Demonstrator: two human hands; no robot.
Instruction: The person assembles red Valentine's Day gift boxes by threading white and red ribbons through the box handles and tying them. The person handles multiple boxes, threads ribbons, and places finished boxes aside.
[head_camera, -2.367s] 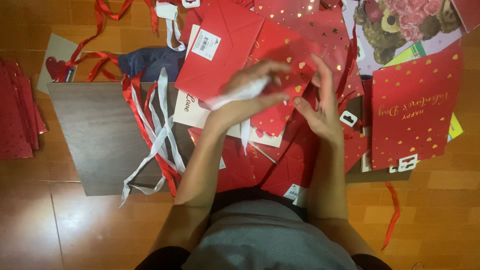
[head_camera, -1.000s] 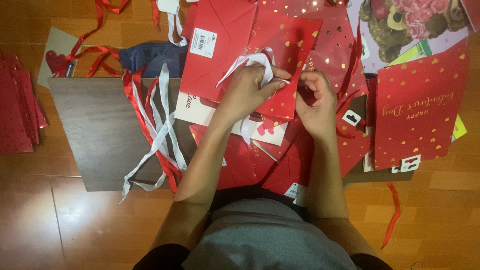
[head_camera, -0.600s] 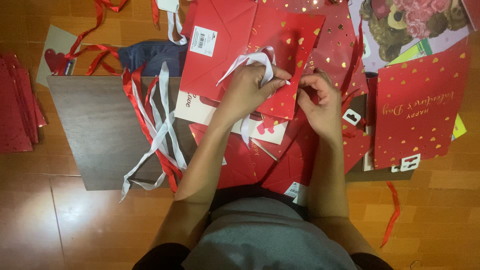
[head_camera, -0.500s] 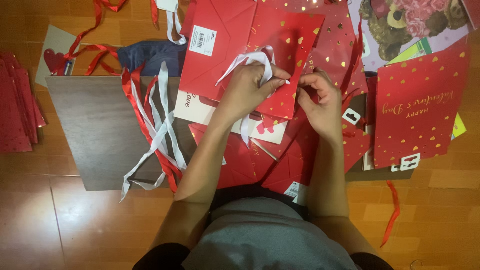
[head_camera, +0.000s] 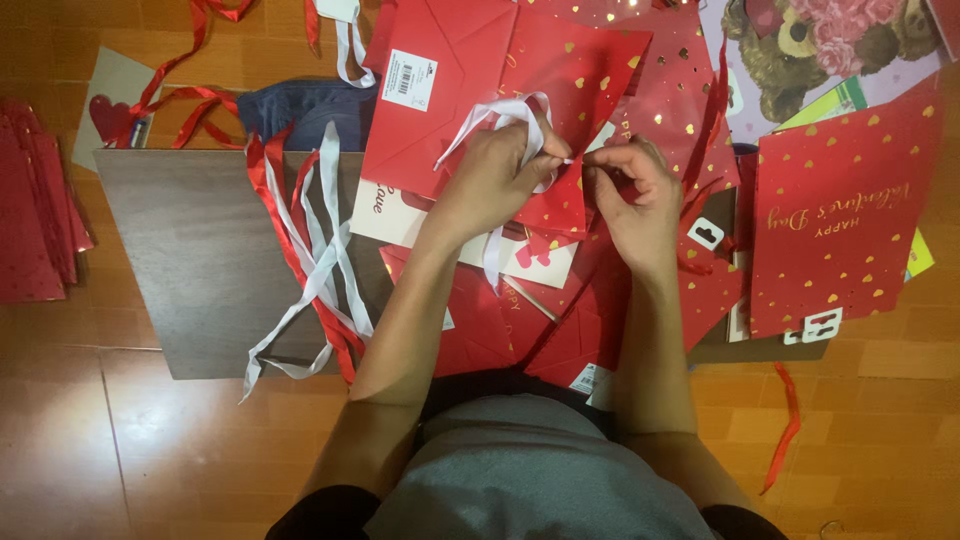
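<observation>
A dark board (head_camera: 190, 250) on the wooden floor (head_camera: 80, 440) carries red gift bags (head_camera: 840, 220) and loose ribbons (head_camera: 315, 260).

White ribbon (head_camera: 492, 120) looped over red gold-heart bag (head_camera: 590, 75), flat.

You are handling a satiny white ribbon (head_camera: 500, 115) against a matt red paper bag (head_camera: 590, 90) speckled with shiny gold foil hearts, over a smooth dark wood-grain surface (head_camera: 190, 250).

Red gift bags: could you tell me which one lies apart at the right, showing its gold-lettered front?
The red bag with gold hearts right of the right hand; the others are plain or overlapped.
</observation>
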